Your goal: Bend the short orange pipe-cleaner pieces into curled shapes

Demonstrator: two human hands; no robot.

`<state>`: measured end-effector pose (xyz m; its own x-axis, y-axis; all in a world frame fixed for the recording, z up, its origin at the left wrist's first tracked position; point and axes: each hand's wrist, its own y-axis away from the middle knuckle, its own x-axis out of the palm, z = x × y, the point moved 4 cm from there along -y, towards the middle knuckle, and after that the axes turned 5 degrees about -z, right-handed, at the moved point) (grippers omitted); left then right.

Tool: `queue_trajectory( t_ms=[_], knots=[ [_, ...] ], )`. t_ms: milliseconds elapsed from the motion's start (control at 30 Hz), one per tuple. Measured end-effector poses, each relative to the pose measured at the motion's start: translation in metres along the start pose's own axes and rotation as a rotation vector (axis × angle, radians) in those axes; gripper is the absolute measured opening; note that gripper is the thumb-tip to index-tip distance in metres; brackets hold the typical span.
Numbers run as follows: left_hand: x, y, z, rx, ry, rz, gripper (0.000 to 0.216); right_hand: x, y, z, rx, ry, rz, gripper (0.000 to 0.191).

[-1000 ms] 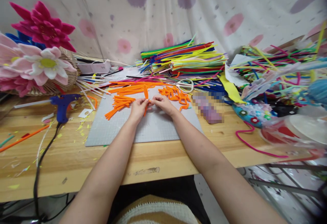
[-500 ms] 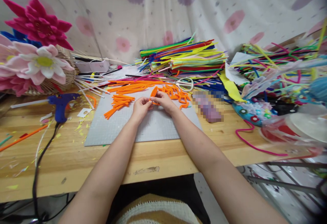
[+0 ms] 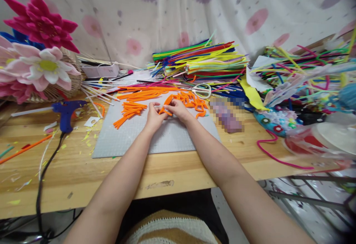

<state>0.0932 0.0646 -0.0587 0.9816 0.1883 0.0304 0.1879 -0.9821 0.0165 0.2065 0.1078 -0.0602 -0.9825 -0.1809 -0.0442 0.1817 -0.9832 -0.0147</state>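
1. Broadly, a pale wooden desk [image 3: 167, 173] spans the scene, its near edge worn, with yellow scraps scattered on the left.
2. Behind it, on the far side, hangs a white curtain [image 3: 172, 17] with pink and purple blossoms; a metal rack [image 3: 314, 199] shows below at near right.
3. On the desk's middle lies a grey mat [image 3: 172, 136], with short orange strips [image 3: 130, 110] at its left and wavy orange pieces [image 3: 191, 101] at its far right.
4. At far left, a wicker basket [image 3: 72, 66] stands partly hidden by large flowers [image 3: 48, 66]; whether they sit inside it is unclear.
5. Right of that is a small pale box [image 3: 101, 70], its contents too small to tell.
6. At the right edge, a see-through tub [image 3: 306, 140] shows something red within.
7. Above the mat, the right hand [image 3: 178, 110] pinches an orange piece [image 3: 167, 103] between thumb and fingers; the left hand [image 3: 155, 118] is loosely curled at its near end, its grip uncertain.
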Motion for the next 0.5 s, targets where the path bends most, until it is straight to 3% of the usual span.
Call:
queue_trajectory(
  t_ms=[133, 300, 500],
  knots=[
    [-0.001, -0.002, 0.001, 0.018, 0.040, -0.005, 0.045, -0.002, 0.001, 0.004, -0.012, 0.019, 0.059, 0.026],
    [-0.007, 0.001, -0.007, -0.061, -0.035, 0.015, 0.047, -0.004, 0.004, 0.011, -0.019, 0.058, 0.202, 0.019],
    [-0.006, 0.006, -0.014, -0.263, 0.085, 0.176, 0.049, -0.003, 0.010, 0.010, 0.052, -0.057, 0.340, 0.021]
  ],
)
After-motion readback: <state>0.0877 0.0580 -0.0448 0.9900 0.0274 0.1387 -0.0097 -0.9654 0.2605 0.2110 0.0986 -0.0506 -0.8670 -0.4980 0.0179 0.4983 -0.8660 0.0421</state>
